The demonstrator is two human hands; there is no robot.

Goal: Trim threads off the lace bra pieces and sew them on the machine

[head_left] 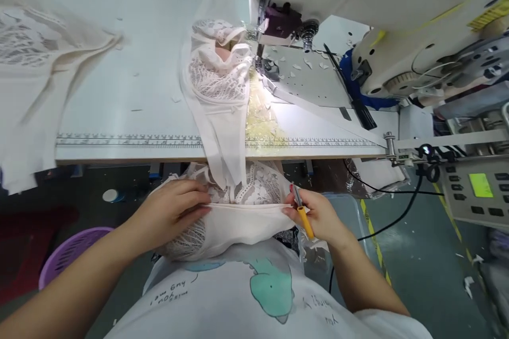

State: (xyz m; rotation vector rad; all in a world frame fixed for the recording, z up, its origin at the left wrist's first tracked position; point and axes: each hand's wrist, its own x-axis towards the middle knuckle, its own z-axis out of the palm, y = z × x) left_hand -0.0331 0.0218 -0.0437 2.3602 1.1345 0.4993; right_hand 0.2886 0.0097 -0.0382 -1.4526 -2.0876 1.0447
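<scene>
A white lace garment runs from under the sewing machine needle area down over the table edge into my lap. My left hand is closed, pinching the garment's plain hem from the left. My right hand is closed on the hem's right end and also holds a yellow-handled thread snipper, blades pointing up. The hem is stretched flat between both hands, just below the table front.
The white sewing machine fills the upper right, with a control panel and black cables at the right. A ruler strip lines the table front. More pale fabric lies at the left. A purple basket stands on the floor.
</scene>
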